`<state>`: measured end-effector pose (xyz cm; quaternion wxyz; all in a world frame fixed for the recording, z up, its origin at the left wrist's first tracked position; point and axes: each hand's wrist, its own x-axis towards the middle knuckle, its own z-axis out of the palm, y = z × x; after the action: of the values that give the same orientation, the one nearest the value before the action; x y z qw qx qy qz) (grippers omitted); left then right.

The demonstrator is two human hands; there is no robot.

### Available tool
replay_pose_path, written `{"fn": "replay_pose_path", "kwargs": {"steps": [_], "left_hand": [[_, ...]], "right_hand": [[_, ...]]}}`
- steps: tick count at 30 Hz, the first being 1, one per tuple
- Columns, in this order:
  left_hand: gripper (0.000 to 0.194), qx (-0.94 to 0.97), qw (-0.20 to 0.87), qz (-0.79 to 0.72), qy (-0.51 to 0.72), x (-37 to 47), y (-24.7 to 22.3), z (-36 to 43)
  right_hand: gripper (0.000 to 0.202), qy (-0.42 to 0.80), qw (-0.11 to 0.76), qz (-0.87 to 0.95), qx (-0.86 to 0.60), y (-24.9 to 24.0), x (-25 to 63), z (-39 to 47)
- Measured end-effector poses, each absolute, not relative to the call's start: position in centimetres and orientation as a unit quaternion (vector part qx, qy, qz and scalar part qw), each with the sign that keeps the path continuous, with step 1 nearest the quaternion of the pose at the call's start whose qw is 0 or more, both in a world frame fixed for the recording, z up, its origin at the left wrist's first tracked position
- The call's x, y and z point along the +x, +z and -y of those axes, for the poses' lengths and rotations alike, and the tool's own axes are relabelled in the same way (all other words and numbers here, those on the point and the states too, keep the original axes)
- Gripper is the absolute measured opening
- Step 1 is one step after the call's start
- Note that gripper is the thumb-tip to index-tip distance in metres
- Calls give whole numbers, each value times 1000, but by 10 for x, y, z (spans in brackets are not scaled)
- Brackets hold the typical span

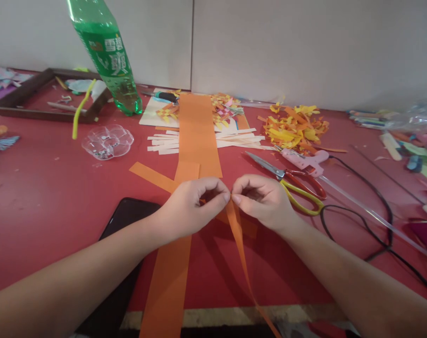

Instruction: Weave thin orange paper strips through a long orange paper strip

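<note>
Both my hands pinch the upper end of a narrow orange paper strip [238, 234], fingertips almost meeting above the table. The strip hangs down past the table's front edge. My left hand [195, 204] is closed, thumb against forefinger, and my right hand [264, 202] grips in the same way just beside it. Beneath and left of my hands lie wide orange paper strips [195, 126], one reaching over the front edge. A shorter orange piece [151, 176] sticks out to the left. A black phone [128, 218] lies partly under my left forearm.
Scissors [298, 188] with red and yellow handles lie right of my hands, near a pink glue gun [305, 161] and its black cord. Behind are cream strips [241, 138], a yellow-orange paper pile [296, 126], a green bottle [109, 61], a clear dish [107, 142] and a dark frame [40, 114].
</note>
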<state>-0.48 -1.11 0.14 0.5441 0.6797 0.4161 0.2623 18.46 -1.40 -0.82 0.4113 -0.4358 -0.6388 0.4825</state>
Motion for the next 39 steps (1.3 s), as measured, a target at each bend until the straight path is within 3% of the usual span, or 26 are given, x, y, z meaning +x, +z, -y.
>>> {"fn": "replay_pose_path", "kwargs": {"steps": [8,23,32,39], "left_hand": [[20,671,549,-421,267,-4,1,10],[24,622,611,-410,266,-5,1,10],[30,597,637,-418,252,-7,-3,9],[28,593,632,-420,268,-7,-4,10]], "right_hand": [[10,519,392,632,-422,-8,187,13],[11,431,442,652,-440,-9,185,16],[15,525,418,612,-418,-14,188,16],[22,487,424,638,-420,-11,186,16]]}}
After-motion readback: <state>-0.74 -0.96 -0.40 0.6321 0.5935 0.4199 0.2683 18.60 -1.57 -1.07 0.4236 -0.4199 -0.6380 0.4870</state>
